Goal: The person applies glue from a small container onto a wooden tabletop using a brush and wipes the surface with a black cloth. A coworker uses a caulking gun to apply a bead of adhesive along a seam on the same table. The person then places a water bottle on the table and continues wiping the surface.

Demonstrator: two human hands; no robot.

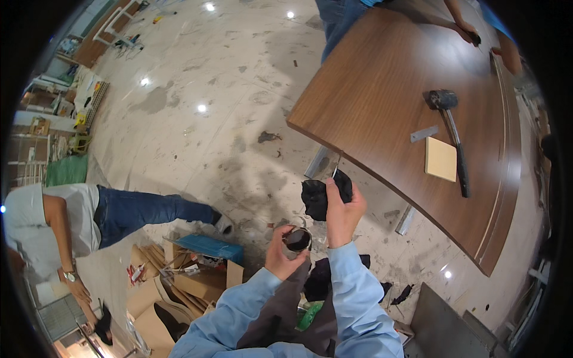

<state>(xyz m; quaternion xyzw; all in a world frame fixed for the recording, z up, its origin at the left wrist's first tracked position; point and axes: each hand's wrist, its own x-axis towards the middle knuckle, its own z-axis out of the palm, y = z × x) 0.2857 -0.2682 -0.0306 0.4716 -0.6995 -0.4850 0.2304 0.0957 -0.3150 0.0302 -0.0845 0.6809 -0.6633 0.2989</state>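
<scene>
My left hand (pixel 280 253) is wrapped round a small round pot (pixel 298 240) with dark contents, held upright below the panel's near edge. In my right hand (pixel 345 215) are a crumpled black cloth (pixel 314 200) and a thin stick-like tool (pixel 335 170), pinched by thumb and fingers. The tool's tip points up at the near edge of a large brown wood-grain panel (pixel 382 101); whether it touches cannot be made out. On the panel lie a black-headed mallet (pixel 452 134), a cream square block (pixel 440 159) and a small grey metal strip (pixel 424 133).
Metal supports (pixel 406 219) show under the panel. A co-worker's hand (pixel 468 33) rests at its far end. Another person in jeans (pixel 143 212) is at the left. Nearby stand an open cardboard box (pixel 203 280) of scraps and a grey sheet (pixel 441 322). Dark cloth (pixel 318 280) lies by my legs.
</scene>
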